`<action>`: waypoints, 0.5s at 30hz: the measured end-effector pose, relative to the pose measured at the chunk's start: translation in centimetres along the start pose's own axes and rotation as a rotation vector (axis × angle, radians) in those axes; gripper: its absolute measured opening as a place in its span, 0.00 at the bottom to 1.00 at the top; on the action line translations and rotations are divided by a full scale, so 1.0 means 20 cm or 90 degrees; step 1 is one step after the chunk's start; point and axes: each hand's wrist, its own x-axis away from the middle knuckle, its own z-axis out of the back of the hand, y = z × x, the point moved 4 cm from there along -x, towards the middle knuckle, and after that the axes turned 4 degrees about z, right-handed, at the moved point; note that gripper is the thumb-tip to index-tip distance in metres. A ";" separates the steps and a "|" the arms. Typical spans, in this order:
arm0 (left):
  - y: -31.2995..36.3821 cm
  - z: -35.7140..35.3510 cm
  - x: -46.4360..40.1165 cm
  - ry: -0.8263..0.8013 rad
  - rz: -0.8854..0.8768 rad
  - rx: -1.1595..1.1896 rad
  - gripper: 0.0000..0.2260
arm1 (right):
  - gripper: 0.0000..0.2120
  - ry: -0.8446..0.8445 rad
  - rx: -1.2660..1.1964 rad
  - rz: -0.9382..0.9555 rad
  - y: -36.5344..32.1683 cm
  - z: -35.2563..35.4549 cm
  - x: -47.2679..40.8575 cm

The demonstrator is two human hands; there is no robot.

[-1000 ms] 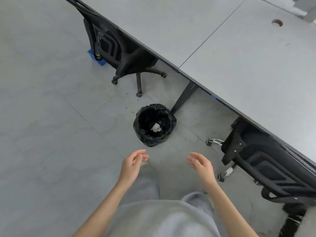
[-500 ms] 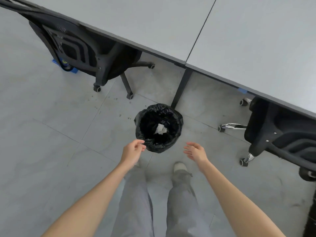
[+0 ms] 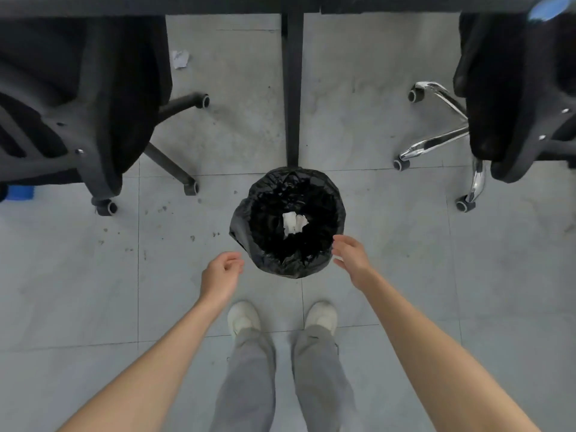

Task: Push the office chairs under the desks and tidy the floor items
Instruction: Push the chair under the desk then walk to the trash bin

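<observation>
A small bin lined with a black bag (image 3: 265, 260) stands on the floor just in front of my feet, with white crumpled paper (image 3: 294, 223) inside. My left hand (image 3: 222, 274) hovers to the bin's lower left, fingers loosely curled, holding nothing. My right hand (image 3: 350, 254) reaches to the bin's right rim, fingers relaxed, at or just short of the bag. A black office chair (image 3: 87, 113) sits at the left under the desk edge (image 3: 156, 4). A second black chair (image 3: 511, 98) with a chrome base (image 3: 436, 141) sits at the right.
A black desk leg (image 3: 292, 88) runs straight down to just behind the bin. A scrap of white paper (image 3: 180, 59) lies on the floor under the desk. Dark crumbs (image 3: 162, 210) dot the tiles left of the bin. A blue object (image 3: 20, 192) shows at the far left.
My view has tilted down and closer to the bin. Both hands have come forward to either side of the bin, the right one up to its rim.
</observation>
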 end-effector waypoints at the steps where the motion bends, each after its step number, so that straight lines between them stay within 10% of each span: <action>1: -0.01 0.00 -0.06 -0.008 0.011 -0.013 0.12 | 0.17 -0.002 -0.006 -0.003 0.03 -0.03 -0.02; 10: -0.05 -0.33 -0.68 -0.011 -0.051 -0.179 0.09 | 0.29 0.139 0.033 -0.023 0.38 -0.02 -0.55; 15: -0.22 -0.51 -0.98 0.025 0.029 -0.129 0.21 | 0.16 0.051 -0.040 -0.013 0.51 -0.10 -0.79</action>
